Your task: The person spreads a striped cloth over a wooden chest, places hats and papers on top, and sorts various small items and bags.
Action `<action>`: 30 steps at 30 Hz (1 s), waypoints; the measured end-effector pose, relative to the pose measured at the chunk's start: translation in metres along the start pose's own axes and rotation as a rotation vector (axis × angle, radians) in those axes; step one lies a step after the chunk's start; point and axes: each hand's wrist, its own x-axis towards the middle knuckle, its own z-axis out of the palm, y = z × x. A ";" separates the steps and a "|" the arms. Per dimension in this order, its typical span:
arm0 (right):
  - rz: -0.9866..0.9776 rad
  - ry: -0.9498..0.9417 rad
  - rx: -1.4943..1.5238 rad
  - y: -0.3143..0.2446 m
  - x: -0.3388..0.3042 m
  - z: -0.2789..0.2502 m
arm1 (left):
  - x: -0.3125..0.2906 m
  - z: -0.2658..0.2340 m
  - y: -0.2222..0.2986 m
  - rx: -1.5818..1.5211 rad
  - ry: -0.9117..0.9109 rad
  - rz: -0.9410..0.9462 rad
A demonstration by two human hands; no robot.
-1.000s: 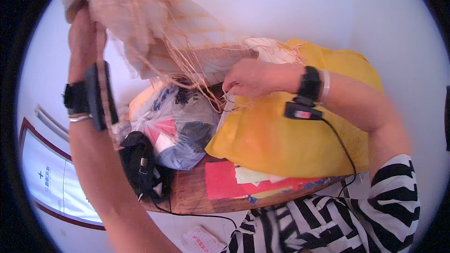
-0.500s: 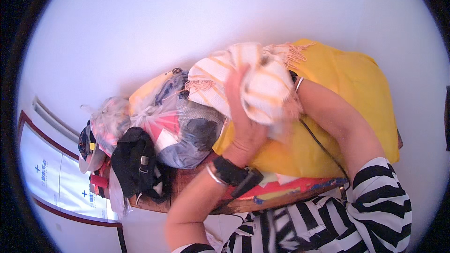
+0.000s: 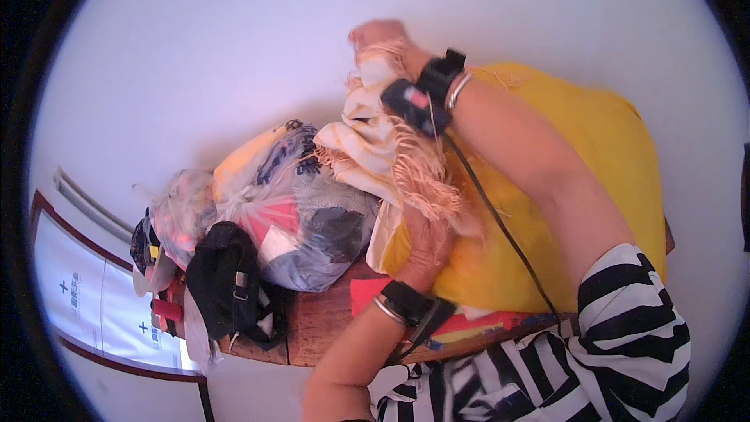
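Note:
A cream scarf (image 3: 363, 141) with pale orange stripes and peach fringe hangs bunched between my hands, above the left part of a large yellow cloth bundle (image 3: 601, 180). My right hand (image 3: 380, 35) is raised high against the wall, closed around one gathered end of the scarf. Lower down, my left hand (image 3: 430, 244) is closed at the fringed part, beside the yellow bundle; fringe covers some of its fingers and they are slightly blurred. Each wrist wears a black strapped device and a bangle. A black cable runs down from the right wrist.
Left of the scarf stands a knotted clear plastic bag (image 3: 312, 242) stuffed with clothes. Beside it are a black bag (image 3: 226, 273) with a buckle, a smaller plastic bag (image 3: 181, 207) and a cap (image 3: 152, 270). All rest on a brown wooden table (image 3: 324, 328) against a white wall.
My right hand has moved up and left, lifting one end of the scarf. My left hand has shifted slightly down and right. The bunched scarf now hangs stretched out.

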 end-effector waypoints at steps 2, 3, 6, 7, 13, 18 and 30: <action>-0.193 0.308 0.220 0.021 0.009 -0.016 | -0.002 -0.002 -0.005 -0.165 -0.038 -0.041; -0.241 0.453 0.154 0.046 0.027 -0.031 | 0.000 0.006 0.004 -0.258 -0.054 0.015; 0.023 0.503 0.706 0.072 0.072 -0.090 | 0.005 0.013 0.008 -0.467 -0.032 -0.050; -0.094 0.665 0.426 0.093 0.071 -0.112 | 0.004 0.014 0.015 -0.546 -0.025 -0.048; -0.038 1.156 0.282 0.231 -0.002 -0.192 | 0.002 0.017 0.000 -0.623 0.061 -0.073; 0.526 1.282 0.723 0.298 -0.109 -0.246 | -0.007 0.013 -0.017 -0.619 0.126 -0.103; 0.610 0.212 0.235 0.351 -0.291 -0.287 | 0.016 -0.006 -0.046 -0.525 -0.004 -0.038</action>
